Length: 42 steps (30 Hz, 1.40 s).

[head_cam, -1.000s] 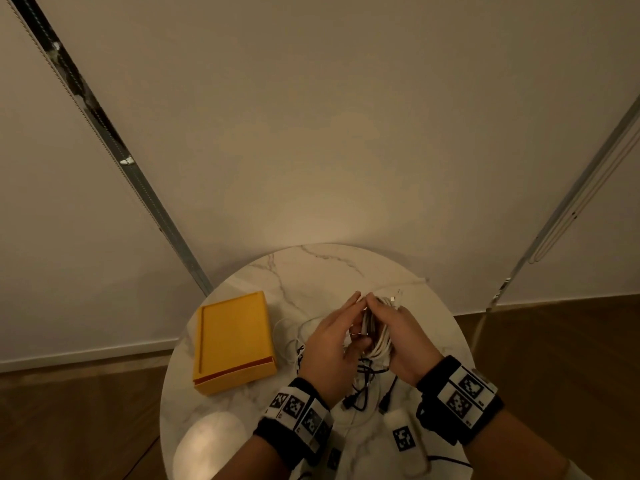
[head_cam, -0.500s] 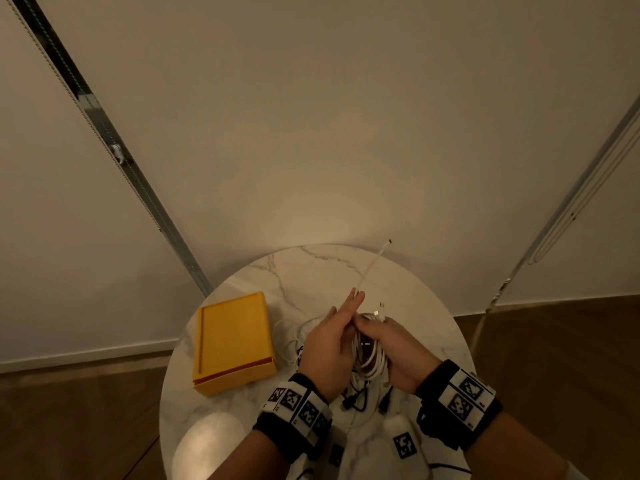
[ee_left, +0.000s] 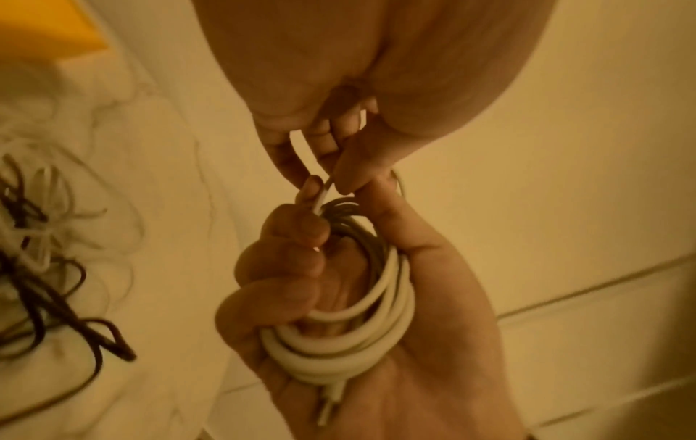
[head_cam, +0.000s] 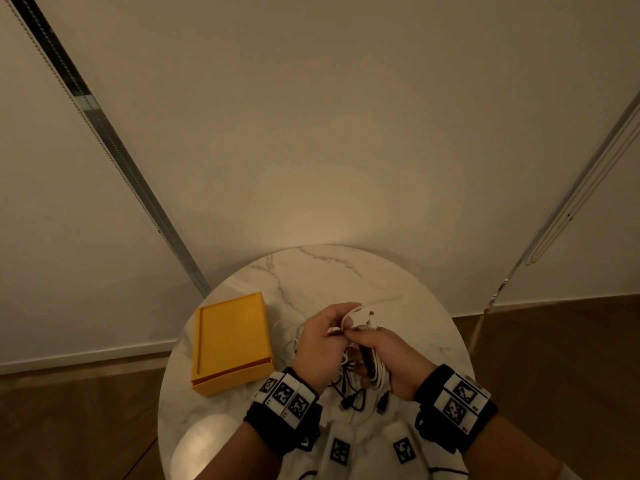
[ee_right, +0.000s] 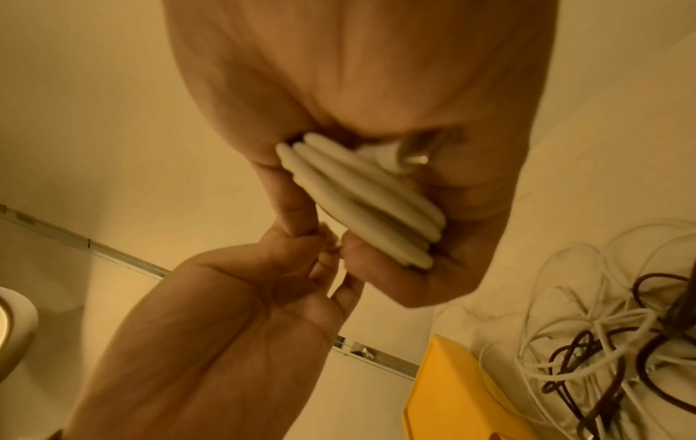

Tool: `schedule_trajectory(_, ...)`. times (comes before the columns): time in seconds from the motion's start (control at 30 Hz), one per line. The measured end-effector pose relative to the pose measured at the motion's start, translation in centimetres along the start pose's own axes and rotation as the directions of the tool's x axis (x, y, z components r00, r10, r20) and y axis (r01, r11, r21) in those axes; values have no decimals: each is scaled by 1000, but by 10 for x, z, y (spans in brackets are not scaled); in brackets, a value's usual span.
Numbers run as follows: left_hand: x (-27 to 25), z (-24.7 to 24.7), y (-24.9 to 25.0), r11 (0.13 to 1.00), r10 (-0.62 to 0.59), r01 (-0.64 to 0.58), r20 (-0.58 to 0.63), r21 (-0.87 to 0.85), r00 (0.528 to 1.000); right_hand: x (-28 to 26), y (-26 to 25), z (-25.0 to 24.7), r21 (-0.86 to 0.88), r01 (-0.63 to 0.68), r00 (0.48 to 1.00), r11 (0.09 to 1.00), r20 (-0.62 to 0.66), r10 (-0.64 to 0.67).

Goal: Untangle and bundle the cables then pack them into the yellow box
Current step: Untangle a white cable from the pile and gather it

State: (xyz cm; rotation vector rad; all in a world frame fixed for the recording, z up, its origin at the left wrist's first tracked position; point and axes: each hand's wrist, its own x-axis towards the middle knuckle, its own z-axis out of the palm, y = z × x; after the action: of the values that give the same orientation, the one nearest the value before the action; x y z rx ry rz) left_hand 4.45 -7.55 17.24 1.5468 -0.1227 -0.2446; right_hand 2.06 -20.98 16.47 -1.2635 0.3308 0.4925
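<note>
My right hand (head_cam: 375,344) grips a coil of white cable (head_cam: 379,374) above the middle of the round marble table (head_cam: 346,271). My left hand (head_cam: 346,320) pinches the free end of the white cable (head_cam: 363,314), which bends to the right over the coil. In the left wrist view the pinched free end (ee_left: 323,195) meets the coil (ee_left: 357,324) in the right palm. In the right wrist view the coil (ee_right: 361,199) fills the right hand, and its plug shows beside it. The yellow box (head_cam: 232,341) lies shut at the left. A tangle of black and white cables (ee_right: 602,342) lies under the hands.
Two white marker-tagged devices (head_cam: 341,448) lie at the table's near edge. A bright round patch (head_cam: 207,441) shows at the near left. A wall stands right behind the table, and wooden floor surrounds it. Loose white loops (head_cam: 285,336) lie between box and hands.
Half a second ago the free end stuck straight up and away. My left hand has since brought it down over the coil, so it now bends right. The right hand stays gripping the coil.
</note>
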Motion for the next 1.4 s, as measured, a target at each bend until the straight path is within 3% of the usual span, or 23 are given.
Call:
schedule_trajectory(0.1, -1, -3, 4, 994, -41, 38, -29, -105, 999, -1, -1, -3, -36, -19, 999, 999, -27, 18)
schedule_trajectory(0.27, -8, -1, 17, 992, 124, -124, -14, -30, 992, -4, -5, -2, 15, 13, 992, 1000, -129, -11)
schedule_trajectory(0.5, -17, -3, 17, 991, 39, -62, 187, 116, 982, -3, -10, -7, 86, 148, 969, 985, -212, -127)
schedule_trajectory(0.6, -19, 2, 7, 946, 111, -152, 154, 285, 982, -5, -9, -6, 64, 197, 961, 978, -209, -180)
schedule_trajectory(0.73, -17, 3, 4, 941, 99, -114, 62, 320, 993, -6, -5, -2, 25, 242, 956, 970, -178, -234)
schedule_trajectory(0.87, -18, 7, 6, 899, 177, -234, 181, 371, 967, -6, -2, 1, 37, 287, 949, 957, -146, -279)
schedule_trajectory(1.07, -20, 15, 2, 816, 247, -361, 291, 451, 924, -5, -2, -1, 191, 267, 948, 945, -227, -222)
schedule_trajectory(1.23, -30, 27, 5, 854, 199, -335, 345, 397, 917, -10, -9, 4, 261, 360, 924, 896, -234, -303)
schedule_trajectory(1.4, -26, 24, 5, 800, 182, -371, 398, 472, 899, -12, -9, -4, 201, 332, 927, 922, -251, -279)
